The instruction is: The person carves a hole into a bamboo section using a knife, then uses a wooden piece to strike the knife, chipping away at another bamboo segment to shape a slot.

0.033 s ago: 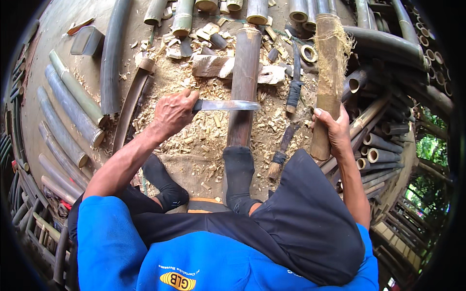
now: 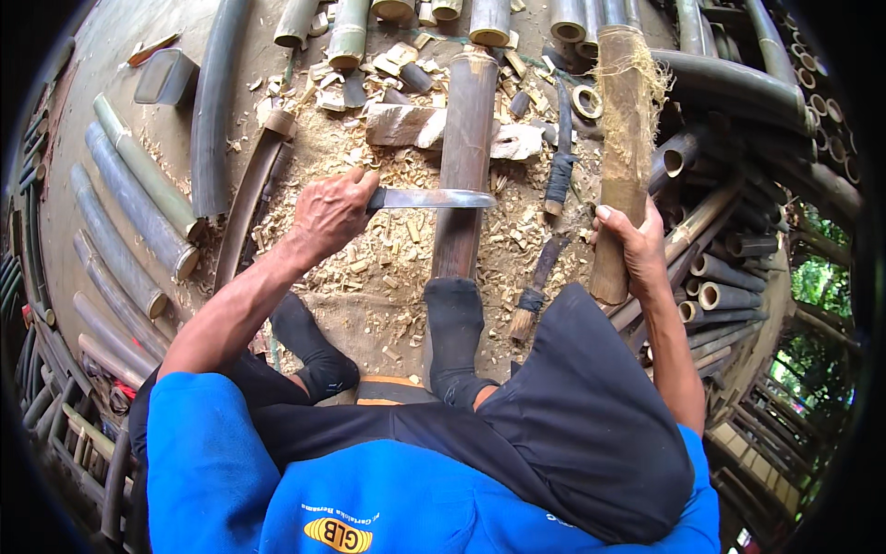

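My left hand (image 2: 332, 214) is closed round the dark handle of a knife. Its steel blade (image 2: 434, 198) points right and passes over a brown bamboo pole (image 2: 464, 120). The pole's far part lies across a whitish wooden block (image 2: 399, 126), and its near end meets my dark-socked foot (image 2: 453, 319). On the right, my right hand (image 2: 637, 242) grips the lower part of a thick brown wooden club (image 2: 626, 138), thumb across its front. Frayed pale fibres hang from the club's upper part.
Two bladed tools with black-wrapped handles, one (image 2: 559, 175) beyond the other (image 2: 533, 297), lie between pole and club. Wood chips (image 2: 369, 249) cover the ground. Bamboo poles (image 2: 143, 208) lie at left, with a plastic container (image 2: 166, 78) beyond; stacked bamboo (image 2: 724, 295) stands right.
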The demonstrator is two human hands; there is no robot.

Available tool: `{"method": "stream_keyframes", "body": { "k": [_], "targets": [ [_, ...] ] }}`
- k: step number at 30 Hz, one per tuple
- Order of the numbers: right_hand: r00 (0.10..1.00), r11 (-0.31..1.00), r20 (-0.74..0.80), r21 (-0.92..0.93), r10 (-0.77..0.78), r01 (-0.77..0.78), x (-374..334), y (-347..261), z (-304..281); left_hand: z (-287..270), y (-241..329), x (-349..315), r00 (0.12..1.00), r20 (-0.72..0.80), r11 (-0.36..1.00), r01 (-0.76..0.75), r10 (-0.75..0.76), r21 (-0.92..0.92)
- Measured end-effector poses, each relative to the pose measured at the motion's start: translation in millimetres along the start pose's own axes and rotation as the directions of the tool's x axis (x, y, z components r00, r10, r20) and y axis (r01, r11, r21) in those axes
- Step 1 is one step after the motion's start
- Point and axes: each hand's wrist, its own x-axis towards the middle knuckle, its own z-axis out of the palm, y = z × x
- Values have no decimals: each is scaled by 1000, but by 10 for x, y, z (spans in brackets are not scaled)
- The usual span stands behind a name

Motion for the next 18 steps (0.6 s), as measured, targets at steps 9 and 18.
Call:
{"method": "stream_keyframes", "body": {
  "k": [9,18],
  "targets": [
    [972,949,98,-214,-214,230,83,33,66,43,-15,47,998,-6,997,-67,68,35],
    [315,-200,871,-409,-378,890,701,-118,167,-15,25,117,996,89,999,-26,25,20]
  ]
}}
